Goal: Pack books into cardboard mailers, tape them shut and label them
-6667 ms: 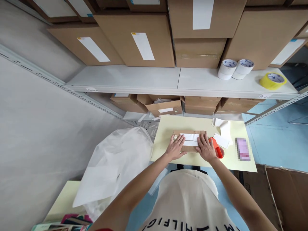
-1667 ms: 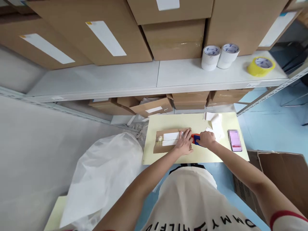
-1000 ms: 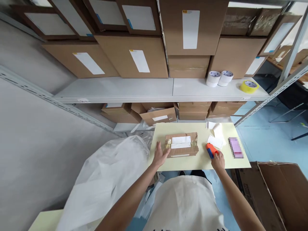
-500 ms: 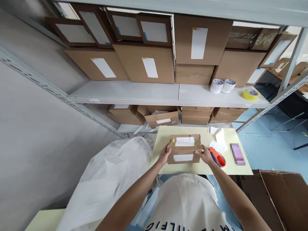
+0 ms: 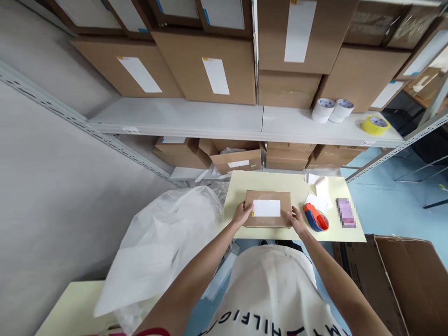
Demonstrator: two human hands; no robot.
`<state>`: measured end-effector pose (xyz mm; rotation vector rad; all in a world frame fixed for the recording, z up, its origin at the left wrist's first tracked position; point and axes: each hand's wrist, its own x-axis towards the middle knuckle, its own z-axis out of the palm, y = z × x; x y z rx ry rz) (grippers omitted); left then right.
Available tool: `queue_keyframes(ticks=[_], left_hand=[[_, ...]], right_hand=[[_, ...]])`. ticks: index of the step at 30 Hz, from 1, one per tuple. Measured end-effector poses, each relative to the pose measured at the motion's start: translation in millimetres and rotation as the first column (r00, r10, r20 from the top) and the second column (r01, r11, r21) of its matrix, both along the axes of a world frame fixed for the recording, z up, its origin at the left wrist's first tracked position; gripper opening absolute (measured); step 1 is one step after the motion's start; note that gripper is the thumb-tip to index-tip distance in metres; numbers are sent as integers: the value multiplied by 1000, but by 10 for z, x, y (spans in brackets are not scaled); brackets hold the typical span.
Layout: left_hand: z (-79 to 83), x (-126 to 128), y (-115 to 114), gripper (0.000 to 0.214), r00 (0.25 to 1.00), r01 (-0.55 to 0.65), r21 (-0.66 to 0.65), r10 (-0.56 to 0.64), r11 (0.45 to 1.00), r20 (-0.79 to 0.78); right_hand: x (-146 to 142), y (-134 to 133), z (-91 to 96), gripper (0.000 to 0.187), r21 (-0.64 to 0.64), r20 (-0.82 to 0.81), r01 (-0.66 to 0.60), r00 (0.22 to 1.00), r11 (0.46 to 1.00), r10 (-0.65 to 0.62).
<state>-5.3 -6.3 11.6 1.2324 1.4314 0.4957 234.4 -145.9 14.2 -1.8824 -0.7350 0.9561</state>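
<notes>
A small brown cardboard box lies near the front edge of the pale yellow table, with one white label on its upper face. My left hand grips the box's left side, thumb on top near the label. On the opposite side, my right hand has its fingers against the right edge, holding the box between both hands. Just right of that hand sits a red and blue tape dispenser. White paper slips and a pixelated purple item lie farther right.
Behind the table, a grey shelf carries large labelled boxes, white tape rolls and a yellow tape roll. White plastic sheeting bulges at left. A large open carton stands on the floor at right.
The box has been turned: a face with one label now points up, where two labelled faces and taped ends showed. My hands stay at its sides. The head view has shifted slightly.
</notes>
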Motion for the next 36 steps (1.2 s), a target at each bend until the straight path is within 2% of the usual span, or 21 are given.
queue_keyframes(ticks=[4, 6, 8, 11, 13, 18, 21, 24, 27, 29, 31, 32, 34, 36], left_hand=[[-202, -77, -280, 54, 1000, -26, 178, 28, 984, -8], [-252, -48, -350, 51, 999, -39, 265, 45, 963, -16], [-255, 1, -336, 51, 996, -56, 290, 75, 955, -53], [-193, 53, -219, 58, 985, -59, 295, 104, 954, -138], [-131, 62, -138, 59, 977, -20, 351, 93, 936, -193], [9, 36, -18, 41, 937, 187, 570, 30, 800, -348], [99, 16, 39, 41, 885, 308, 595, 6, 742, -466], [221, 91, 74, 46, 849, 385, 617, -2, 686, -528], [392, 381, 43, 48, 837, 443, 641, -34, 626, -545], [532, 702, 0, 50, 823, 505, 636, -104, 583, -558], [674, 1078, -41, 50, 788, 592, 607, -222, 530, -575], [739, 1267, -57, 48, 759, 641, 581, -298, 501, -579], [844, 1611, -81, 45, 683, 730, 510, -443, 456, -581], [915, 1882, -95, 42, 632, 774, 422, -553, 472, -543]], right_hand=[[-172, -335, -140, 80, -69, 35, -2, 999, 998, 5], [-222, -375, -150, 79, -81, 53, 10, 999, 997, -6], [-223, -325, -127, 78, -91, 61, 32, 998, 995, -26], [-163, -161, -65, 77, -111, 43, 8, 999, 994, -3], [-142, -33, -30, 76, -141, 31, -33, 999, 989, 38], [-195, 195, 2, 71, -236, 81, -100, 989, 967, 122], [-38, 31, 34, 67, -168, 232, -93, 964, 981, 131], [312, -393, 51, 61, -127, 452, -32, 888, 991, 87], [662, -708, -8, 56, -315, 515, -3, 840, 949, 173], [819, -725, -75, 48, -487, 482, -19, 828, 873, 287], [917, -648, -120, 35, -586, 452, -43, 811, 809, 371], [955, -612, -125, 29, -593, 449, -58, 804, 803, 390], [1025, -601, -93, 22, -520, 455, -122, 798, 845, 395], [1096, -686, -10, 20, -360, 438, -230, 814, 904, 381]])
